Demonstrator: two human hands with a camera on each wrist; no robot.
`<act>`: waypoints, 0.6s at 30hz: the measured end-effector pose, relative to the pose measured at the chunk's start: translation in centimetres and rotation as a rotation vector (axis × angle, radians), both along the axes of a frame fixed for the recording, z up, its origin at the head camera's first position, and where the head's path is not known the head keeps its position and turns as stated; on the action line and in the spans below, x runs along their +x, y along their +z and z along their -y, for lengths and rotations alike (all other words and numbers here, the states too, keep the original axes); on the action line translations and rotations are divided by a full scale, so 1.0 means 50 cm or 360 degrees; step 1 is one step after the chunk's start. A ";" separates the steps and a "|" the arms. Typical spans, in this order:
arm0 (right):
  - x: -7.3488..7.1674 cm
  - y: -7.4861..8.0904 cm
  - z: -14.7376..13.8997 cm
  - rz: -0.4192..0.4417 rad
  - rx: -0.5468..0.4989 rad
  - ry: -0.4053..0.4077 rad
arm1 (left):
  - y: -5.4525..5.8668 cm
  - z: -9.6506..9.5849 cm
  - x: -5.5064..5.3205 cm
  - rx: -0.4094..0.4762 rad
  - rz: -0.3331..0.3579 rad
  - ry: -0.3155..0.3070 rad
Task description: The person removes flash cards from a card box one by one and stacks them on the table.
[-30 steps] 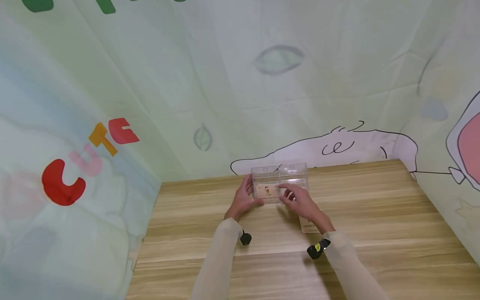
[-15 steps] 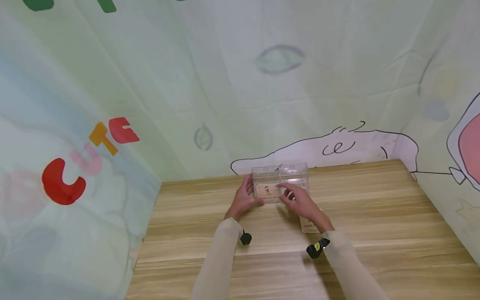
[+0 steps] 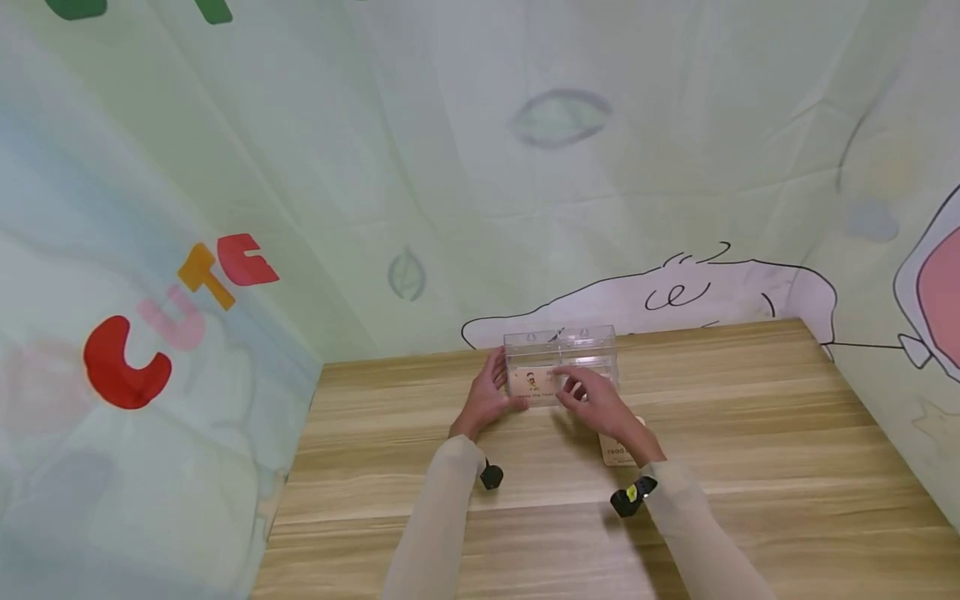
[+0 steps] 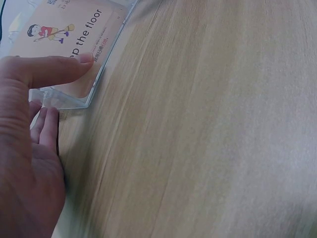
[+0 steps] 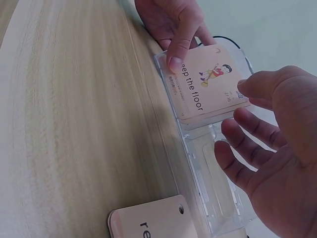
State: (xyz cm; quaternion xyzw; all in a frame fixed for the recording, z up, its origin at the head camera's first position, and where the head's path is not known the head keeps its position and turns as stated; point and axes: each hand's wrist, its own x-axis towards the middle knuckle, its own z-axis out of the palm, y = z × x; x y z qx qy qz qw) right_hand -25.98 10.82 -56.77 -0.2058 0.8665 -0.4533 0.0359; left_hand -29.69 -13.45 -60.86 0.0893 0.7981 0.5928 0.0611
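Observation:
A clear plastic box [image 5: 214, 196] with two compartments stands near the back of the table in the head view, lid raised. A stack of picture cards [image 5: 208, 82], the top one printed "the floor", lies in its left compartment. My left hand [image 3: 489, 397] grips the box's left end. In the left wrist view its thumb lies over the card face, with fingers along the outside wall. My right hand [image 3: 597, 403] touches the card stack's right edge with a fingertip, its other fingers loosely bent over the right compartment, which holds no cards in the right wrist view.
A second card stack [image 5: 156, 220], its top card reading "read" in the head view, lies on the wooden table [image 3: 360, 467], partly under my right wrist. A printed cloth backdrop [image 3: 420, 150] rises behind the table and along its sides.
The card stack has shifted very slightly left in the box, and my right fingertips have followed it. My left hand and the box have stayed in place.

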 end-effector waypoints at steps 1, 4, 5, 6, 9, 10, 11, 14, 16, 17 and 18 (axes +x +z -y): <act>0.000 0.000 0.000 0.0002 -0.0003 -0.0002 | -0.001 0.000 -0.001 0.0001 -0.0002 -0.0002; -0.002 0.001 0.001 0.0000 -0.0001 -0.0006 | -0.002 0.000 -0.003 -0.0010 0.0014 0.0001; -0.003 0.001 0.001 0.0001 -0.0002 -0.0003 | -0.003 0.000 -0.003 -0.0010 0.0014 0.0002; -0.003 0.001 0.001 0.0003 -0.0005 -0.0001 | -0.003 0.000 -0.003 -0.0009 0.0015 0.0002; -0.003 0.001 0.001 0.0008 -0.0004 0.0007 | -0.003 -0.001 -0.003 -0.0005 0.0020 0.0003; -0.004 0.000 0.002 0.0015 -0.0006 0.0007 | -0.003 -0.001 -0.003 -0.0001 0.0015 0.0003; -0.004 0.000 0.003 0.0023 -0.0005 0.0007 | -0.004 -0.001 -0.003 -0.0001 0.0014 0.0003; -0.007 -0.002 0.005 0.0027 -0.0011 0.0010 | -0.004 -0.002 -0.003 0.0000 0.0005 0.0002; -0.008 -0.003 0.006 0.0023 -0.0019 0.0009 | -0.005 -0.002 -0.003 -0.0003 0.0007 0.0003; -0.007 -0.003 0.006 0.0027 -0.0024 0.0004 | -0.005 -0.002 -0.003 -0.0004 0.0013 0.0005; -0.007 -0.002 0.006 0.0028 -0.0028 0.0001 | -0.005 -0.002 -0.003 -0.0003 0.0014 0.0006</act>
